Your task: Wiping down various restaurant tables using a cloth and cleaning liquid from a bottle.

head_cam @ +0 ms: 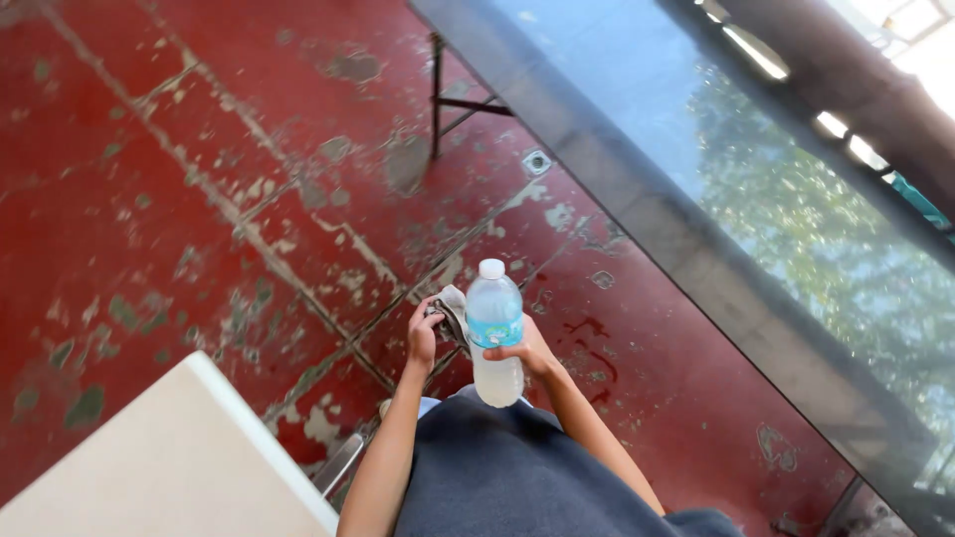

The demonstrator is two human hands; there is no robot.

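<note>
A worn red floor (199,179) lay below, with a glass surface (756,199) to the right. The right hand (525,350) was closed around an upright clear water bottle (494,343); just beside it, the left hand (422,338) gripped a grey cloth (453,310).

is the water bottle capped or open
Capped: a white cap sits on the neck of the water bottle, held upright in the right hand.

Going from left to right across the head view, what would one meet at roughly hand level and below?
White tabletop corner → left hand gripping a grey cloth → clear water bottle with white cap and blue label → right hand holding the bottle → dark glass table edge.
</note>
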